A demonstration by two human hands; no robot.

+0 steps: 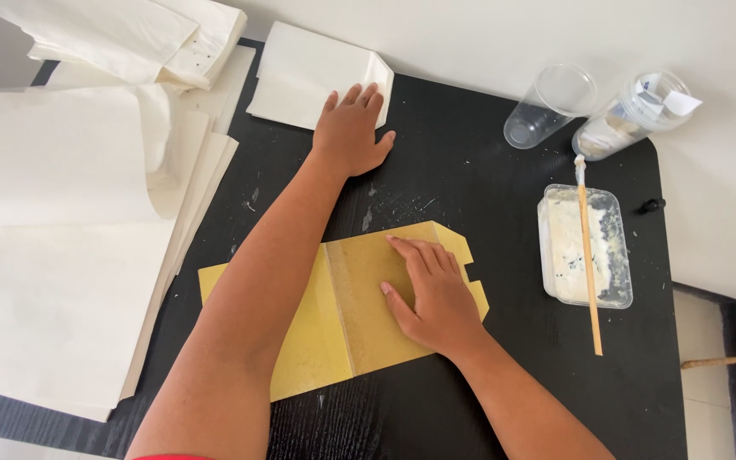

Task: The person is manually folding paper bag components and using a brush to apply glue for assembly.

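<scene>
A yellow card template (359, 281) with a fold line and notched end lies flat on the black table (470, 170). My right hand (432, 290) presses flat on its right half, fingers together. My left hand (351, 128) reaches to the back of the table and rests palm down on the near edge of a small stack of folded white paper (300, 72), fingers spread, holding nothing.
Large white sheets (53, 255) are piled along the left side. At the right stands a plastic tub of white paste (611, 230) with a wooden-handled brush (589, 264) across it. Two clear plastic cups (551, 102) lie behind it, one stuffed with paper.
</scene>
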